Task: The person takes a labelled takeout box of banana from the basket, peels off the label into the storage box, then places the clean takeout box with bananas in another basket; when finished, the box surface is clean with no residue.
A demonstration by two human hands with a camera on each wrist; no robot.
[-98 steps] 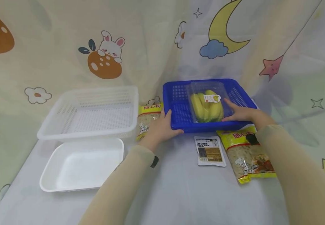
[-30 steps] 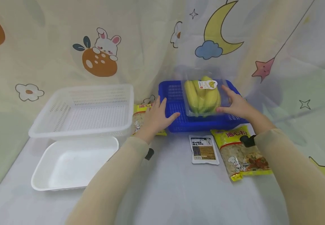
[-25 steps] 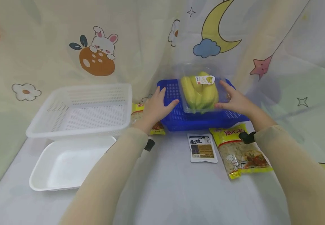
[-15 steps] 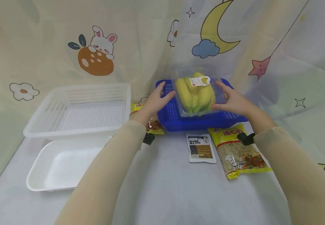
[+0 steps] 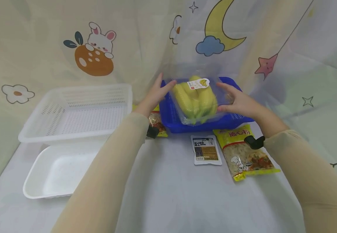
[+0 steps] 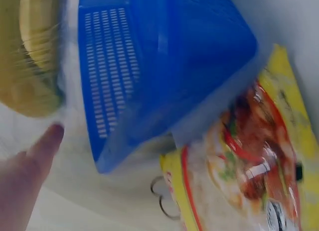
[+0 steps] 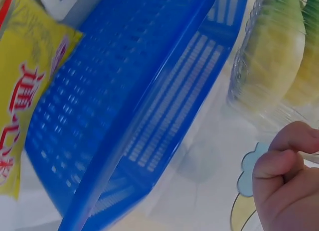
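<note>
One clear banana pack point(image 5: 196, 100) has risen and shifted left, now over the blue basket point(image 5: 224, 121), so lifting it out seems well begun. The right hand point(image 5: 241, 103) grips its right side; the left hand point(image 5: 155, 95), fingers straight, has left the basket's rim for its left edge, contact unclear.

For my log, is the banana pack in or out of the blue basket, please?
Out: the right wrist view shows a gap between the banana pack and the blue basket.
</note>
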